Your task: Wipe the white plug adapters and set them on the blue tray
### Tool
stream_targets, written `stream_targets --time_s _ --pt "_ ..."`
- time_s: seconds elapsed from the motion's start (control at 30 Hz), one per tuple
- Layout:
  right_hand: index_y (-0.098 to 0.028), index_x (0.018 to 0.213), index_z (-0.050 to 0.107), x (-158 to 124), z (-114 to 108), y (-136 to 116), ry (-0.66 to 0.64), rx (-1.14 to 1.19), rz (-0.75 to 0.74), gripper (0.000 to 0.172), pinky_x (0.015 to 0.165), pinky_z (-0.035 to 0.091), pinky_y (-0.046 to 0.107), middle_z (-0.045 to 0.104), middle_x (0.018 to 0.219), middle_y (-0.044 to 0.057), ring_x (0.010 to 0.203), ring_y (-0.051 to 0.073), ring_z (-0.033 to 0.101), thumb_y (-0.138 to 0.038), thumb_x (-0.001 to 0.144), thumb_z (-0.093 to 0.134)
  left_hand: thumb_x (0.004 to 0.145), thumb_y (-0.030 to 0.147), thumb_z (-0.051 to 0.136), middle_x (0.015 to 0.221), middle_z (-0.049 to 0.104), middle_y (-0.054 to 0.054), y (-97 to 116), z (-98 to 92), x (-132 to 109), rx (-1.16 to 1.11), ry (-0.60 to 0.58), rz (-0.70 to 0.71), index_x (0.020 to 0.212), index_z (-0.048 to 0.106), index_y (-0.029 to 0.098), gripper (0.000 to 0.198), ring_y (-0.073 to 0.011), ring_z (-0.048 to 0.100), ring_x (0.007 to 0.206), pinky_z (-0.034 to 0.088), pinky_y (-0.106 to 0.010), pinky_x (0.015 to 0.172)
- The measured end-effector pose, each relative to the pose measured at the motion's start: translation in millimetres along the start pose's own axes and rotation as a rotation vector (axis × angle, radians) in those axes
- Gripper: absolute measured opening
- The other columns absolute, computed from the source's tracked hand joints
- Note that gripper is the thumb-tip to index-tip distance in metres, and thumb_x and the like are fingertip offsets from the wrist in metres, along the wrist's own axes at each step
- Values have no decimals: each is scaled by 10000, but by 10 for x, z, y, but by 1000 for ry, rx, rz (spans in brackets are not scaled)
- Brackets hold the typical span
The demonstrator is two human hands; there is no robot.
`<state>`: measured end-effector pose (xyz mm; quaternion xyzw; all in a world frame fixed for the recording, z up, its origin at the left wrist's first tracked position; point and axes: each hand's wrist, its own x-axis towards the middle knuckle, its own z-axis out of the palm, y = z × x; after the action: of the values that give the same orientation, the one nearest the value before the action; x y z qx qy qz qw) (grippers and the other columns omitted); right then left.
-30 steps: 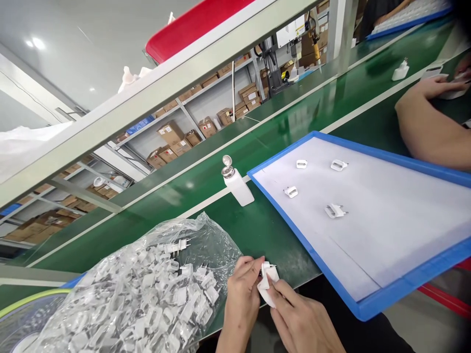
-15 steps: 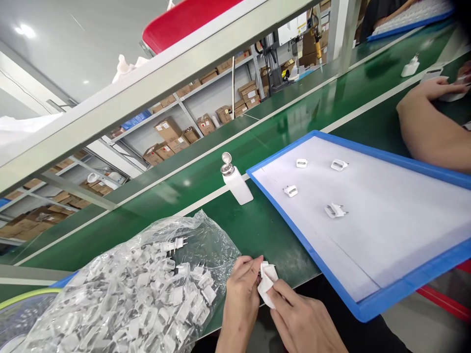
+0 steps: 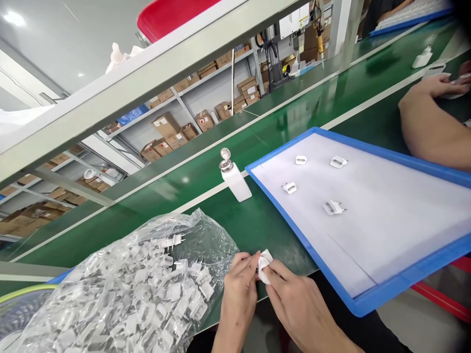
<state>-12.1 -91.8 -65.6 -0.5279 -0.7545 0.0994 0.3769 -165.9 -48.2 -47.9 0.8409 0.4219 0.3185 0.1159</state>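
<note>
White cloth [image 3: 264,268] is what I see first in the head view, my only one: it is bunched between the two hands, above the near edge of the green bench [image 3: 272,225]. The left hand [image 3: 239,287] has its fingers drawn narrow, thumb and forefinger pinching a small piece [image 3: 258,269] that the cloth mostly covers; I cannot make out its shape from here. The right hand [image 3: 300,299] has its fingertips closed on the cloth, just beside the left ones.

Left of the hands I see a clear plastic bag [image 3: 217,240] heaped with white plug parts [image 3: 172,291], some with metal pins showing. To the right lies a blue-rimmed tray [image 3: 397,230] with a pale bed, and four plug pieces [image 3: 334,208] sit on it, well apart from one another. Just beyond its left corner a white bottle [image 3: 237,182] stands with its metal lid flipped up. At far right I make out a co-worker's forearm [image 3: 430,117]; behind the bench, shelves hold cartons [image 3: 165,125].
</note>
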Motion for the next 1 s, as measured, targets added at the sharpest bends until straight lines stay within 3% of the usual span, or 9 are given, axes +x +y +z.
stream_targets --time_s 0.3,0.43,0.67,0.87,1.0 --pt "-125 1100 663 -298 294 -10 52 -107 -134 355 368 402 246 742 1096 73 427 85 591 -52 861 411 892 72 596 818 745 -83 -38 17 7 52 31 34 1179 717 111 314 -209 655 839 611 -278 694" --pt "-136 1130 663 -255 229 -41 52 -61 -80 351 383 416 244 736 1107 85 478 101 631 -83 893 409 895 65 591 879 763 -94 -38 15 5 54 7 14 1195 708 110 325 -211 657 871 608 -277 714" --pt "-146 1154 624 -182 119 -57 70 -11 -62 345 365 372 254 716 997 48 404 84 541 -88 922 376 867 -15 525 883 761 -93 -18 6 -5 46 -9 -39 1197 707 114 399 -210 654 890 606 -276 729" --pt "-219 1080 618 61 33 4 -22 3 75 312 428 392 311 675 944 1 514 147 645 -129 965 343 909 -15 422 822 733 -59 52 -12 37 -29 -2 -46 1233 704 180 472 -180 620 831 608 -251 706" --pt "-173 989 651 6 17 4 -13 -14 -71 336 384 373 301 667 877 19 442 133 591 -72 901 343 864 -53 422 894 758 -92 5 9 -1 16 19 -40 1234 706 149 509 -191 646 896 609 -226 678"
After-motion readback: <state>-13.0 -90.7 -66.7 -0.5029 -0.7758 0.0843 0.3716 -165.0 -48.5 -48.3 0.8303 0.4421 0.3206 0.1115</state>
